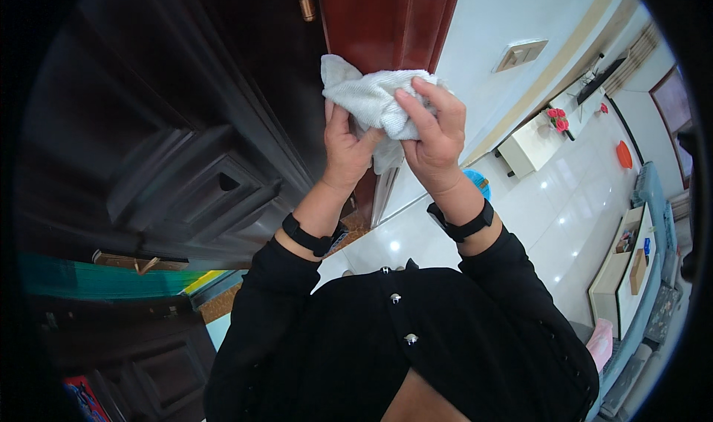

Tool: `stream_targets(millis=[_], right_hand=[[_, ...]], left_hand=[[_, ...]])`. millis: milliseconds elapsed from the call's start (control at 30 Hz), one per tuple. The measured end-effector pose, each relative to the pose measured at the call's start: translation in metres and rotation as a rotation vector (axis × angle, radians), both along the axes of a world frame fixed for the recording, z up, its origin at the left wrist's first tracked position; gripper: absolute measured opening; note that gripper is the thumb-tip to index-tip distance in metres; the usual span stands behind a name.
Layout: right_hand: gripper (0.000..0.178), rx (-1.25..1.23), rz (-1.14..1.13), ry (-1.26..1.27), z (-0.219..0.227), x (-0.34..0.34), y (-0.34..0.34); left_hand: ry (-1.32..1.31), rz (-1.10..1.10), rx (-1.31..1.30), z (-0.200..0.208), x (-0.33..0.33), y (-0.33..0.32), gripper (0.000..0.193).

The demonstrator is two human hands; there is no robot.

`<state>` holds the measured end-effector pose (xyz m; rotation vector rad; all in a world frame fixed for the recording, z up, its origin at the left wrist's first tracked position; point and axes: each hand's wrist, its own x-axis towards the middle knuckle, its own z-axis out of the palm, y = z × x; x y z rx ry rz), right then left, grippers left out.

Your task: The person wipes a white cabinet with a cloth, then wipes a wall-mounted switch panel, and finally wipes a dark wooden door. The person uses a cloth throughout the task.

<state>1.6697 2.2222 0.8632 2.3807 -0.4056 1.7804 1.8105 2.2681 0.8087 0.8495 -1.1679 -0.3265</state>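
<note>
1. White cloth: upper centre, bunched, hiding part of the reddish-brown door frame; contact is hard to tell.
2. Left hand: pinches the cloth's lower left, some fingers hidden behind it.
3. Right hand: fingers curled over the cloth's right side, gripping it.
4. Blue basin: right of centre, partly covered by the right forearm.
5. Hinge: cut off at top.

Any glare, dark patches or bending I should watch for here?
Head view: bright glare spots dot the floor; head view: the upper-left door is dark, with dull sheen; head view: straight edges bend toward the black rim, but the cloth looks fairly clear.
</note>
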Motion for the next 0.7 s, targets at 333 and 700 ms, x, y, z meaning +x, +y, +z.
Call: stream_targets(millis=[333,700], right_hand=[[0.049,0.015,-0.139,0.103,-0.026,-0.004,0.009],[0.042,0.035,-0.03,0.042,-0.048,-0.003,0.0]], left_hand=[[-0.05,0.048,0.15,-0.017,0.006,-0.005,0.076],[0.004,0.167,0.075,-0.03,-0.007,0.003,0.042]])
